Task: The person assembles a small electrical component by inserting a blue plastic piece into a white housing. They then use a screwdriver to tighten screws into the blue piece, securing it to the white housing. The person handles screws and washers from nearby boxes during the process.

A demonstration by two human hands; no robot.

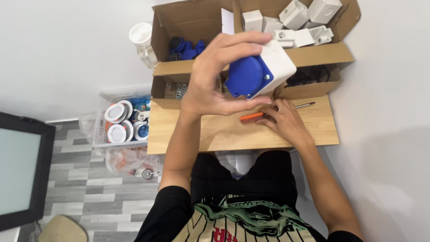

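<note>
We saw the left hand (215, 80) raised above the wooden table (313, 127), its fingers closed around a white socket box with a blue round cover (262, 69). The thumb pressed under the box and the other fingers curled over its top, so the box was held in the air, tilted, with the blue cover facing toward the camera. The right hand (286, 121) lay low on the table, and its fingers were on an orange-handled screwdriver (268, 113) that rested flat on the wood; we could not tell if the fingers fully gripped it or only touched it. The metal tip of the screwdriver pointed to the right side of the table.

Behind the hands stood open cardboard boxes. One cardboard box at the right (331, 51) held several white socket housings (295, 18). One cardboard box at the left (188, 27) held blue parts (186, 48). A white plastic jar (142, 40) stood just beside the left box. On the floor near the table was a clear plastic bin (101, 130) with round white fittings (118, 121) inside. A dark screen (22, 170) was at the far left
</note>
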